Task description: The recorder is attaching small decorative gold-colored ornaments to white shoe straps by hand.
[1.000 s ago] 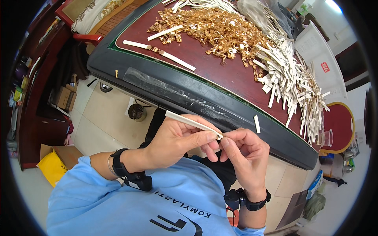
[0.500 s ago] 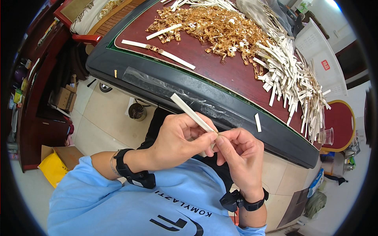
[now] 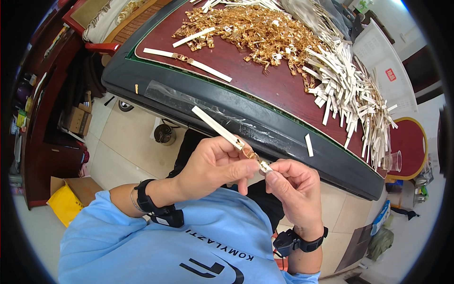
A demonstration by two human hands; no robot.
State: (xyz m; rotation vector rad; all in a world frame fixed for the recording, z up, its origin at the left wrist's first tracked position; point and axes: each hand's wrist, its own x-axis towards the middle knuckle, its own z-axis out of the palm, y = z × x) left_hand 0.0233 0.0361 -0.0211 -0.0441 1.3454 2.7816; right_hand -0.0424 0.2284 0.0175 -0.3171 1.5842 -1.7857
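Observation:
Between my two hands is a white strap (image 3: 212, 121) joined to a gold metal buckle (image 3: 248, 152). My left hand (image 3: 213, 165) grips the strap close to the buckle, and its long free end points up toward the table edge. With thumb and forefinger, my right hand (image 3: 297, 191) pinches a white piece at the buckle's other side; the rest of that piece is hidden by the fingers. A similar joined strap (image 3: 208, 71), two white strips with gold buckle parts between them, lies at the table's near left.
On the dark red table (image 3: 265, 92) lie a heap of gold buckles (image 3: 255, 31) and a big pile of white strips (image 3: 347, 90). One short strip (image 3: 309, 145) rests on the black padded rim (image 3: 189, 106). A clear plastic cup (image 3: 394, 162) stands near the right corner.
My right hand has shifted slightly right and down, apart from the left. The gold buckle, hidden before, now shows between the hands. The strap has moved left.

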